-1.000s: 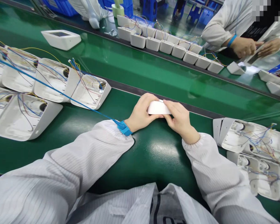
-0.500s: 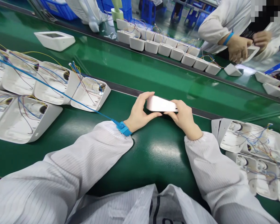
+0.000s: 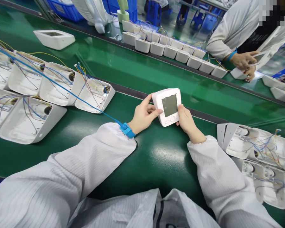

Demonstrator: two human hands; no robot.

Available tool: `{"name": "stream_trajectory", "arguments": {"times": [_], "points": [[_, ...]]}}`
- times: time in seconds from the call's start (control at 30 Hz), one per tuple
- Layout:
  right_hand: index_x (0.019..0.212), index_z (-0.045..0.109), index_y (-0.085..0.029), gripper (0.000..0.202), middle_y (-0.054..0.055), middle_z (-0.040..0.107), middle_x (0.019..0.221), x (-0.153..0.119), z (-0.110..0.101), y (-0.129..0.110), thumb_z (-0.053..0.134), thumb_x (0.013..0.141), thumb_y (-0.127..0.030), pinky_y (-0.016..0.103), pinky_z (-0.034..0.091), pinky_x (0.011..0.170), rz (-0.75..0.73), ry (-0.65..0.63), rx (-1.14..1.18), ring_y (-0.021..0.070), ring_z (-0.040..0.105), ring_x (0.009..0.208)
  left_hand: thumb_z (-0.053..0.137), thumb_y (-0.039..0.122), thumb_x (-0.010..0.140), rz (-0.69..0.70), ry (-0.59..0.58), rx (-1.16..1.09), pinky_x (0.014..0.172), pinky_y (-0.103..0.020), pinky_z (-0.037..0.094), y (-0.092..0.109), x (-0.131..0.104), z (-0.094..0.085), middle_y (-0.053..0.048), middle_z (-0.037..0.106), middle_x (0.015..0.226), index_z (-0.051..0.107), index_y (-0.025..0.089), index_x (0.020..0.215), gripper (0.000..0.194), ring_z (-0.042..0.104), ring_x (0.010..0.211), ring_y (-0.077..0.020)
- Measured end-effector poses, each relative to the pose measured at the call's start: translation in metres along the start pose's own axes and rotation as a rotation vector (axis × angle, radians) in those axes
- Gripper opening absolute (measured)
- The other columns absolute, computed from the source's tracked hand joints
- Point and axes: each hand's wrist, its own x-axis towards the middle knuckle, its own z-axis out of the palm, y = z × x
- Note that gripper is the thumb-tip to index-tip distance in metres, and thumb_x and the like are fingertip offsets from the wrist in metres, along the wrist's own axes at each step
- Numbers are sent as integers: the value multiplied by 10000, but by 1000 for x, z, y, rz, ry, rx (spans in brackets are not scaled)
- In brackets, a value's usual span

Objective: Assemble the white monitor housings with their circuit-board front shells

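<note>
Between my two hands, raised over the green bench, is a white device with a grey display screen (image 3: pixel 170 105) and a row of buttons under the screen. Its front faces me, slightly tilted. My left hand (image 3: pixel 144 114) grips the left side, thumb on the front edge and fingers behind. On the right edge, my right hand (image 3: pixel 186 121) is closed, its thumb beside the screen and the other fingers mostly hidden behind. A blue wrist strap (image 3: pixel 127 130) with a cord sits on my left wrist.
Open white housings with loose wires (image 3: pixel 33 120) stand at left, and more housings (image 3: pixel 263 142) at right. A finished-looking white unit (image 3: pixel 54 39) lies on the green belt (image 3: pixel 133 69). Across it are rows of housings (image 3: pixel 169 51) and a co-worker's hands (image 3: pixel 245 63) holding a similar white part.
The device has turned from showing a plain white edge to showing its screen and buttons. My fingers have shifted on its sides. Across the belt, the co-worker's hands have moved.
</note>
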Motion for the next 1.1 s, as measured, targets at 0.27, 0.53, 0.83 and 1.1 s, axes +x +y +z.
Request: {"name": "stream_trajectory", "arguments": {"times": [0.27, 0.53, 0.83, 1.1], "points": [[801, 550, -202, 531, -69, 442, 525, 9, 0, -1, 531, 809, -732, 193, 258, 291, 41, 203, 314, 52, 340, 349, 716, 428, 794, 10, -123, 12, 633, -259, 538, 3, 1, 7, -84, 706, 1056, 135, 233, 1540, 965, 672, 704, -133], [803, 558, -169, 299, -44, 532, 600, 47, -37, 11, 629, 852, -456, 133, 314, 347, 123, 536, 506, 34, 430, 409, 610, 323, 857, 119, -410, 472, 762, -340, 536, 15, -5, 12, -55, 696, 1050, 465, 209, 1374, 549, 664, 871, -185], [1171, 571, -166, 413, 96, 659, 1088, 52, -30, 32, 620, 807, -355, 286, 542, 774, -145, 547, 139, 152, 684, 926, 603, 302, 863, 243, -482, 556, 832, -373, 520, 14, -5, 11, -57, 704, 1011, 632, 195, 1126, 286, 651, 932, -215], [886, 699, -191, 200, 21, 699, 780, 12, 4, 11, 572, 897, -345, 274, 464, 654, -373, -33, -488, 133, 610, 651, 597, 312, 869, 254, -505, 560, 854, -379, 518, 12, -3, 8, -65, 704, 1024, 641, 192, 1096, 260, 649, 940, -218]]}}
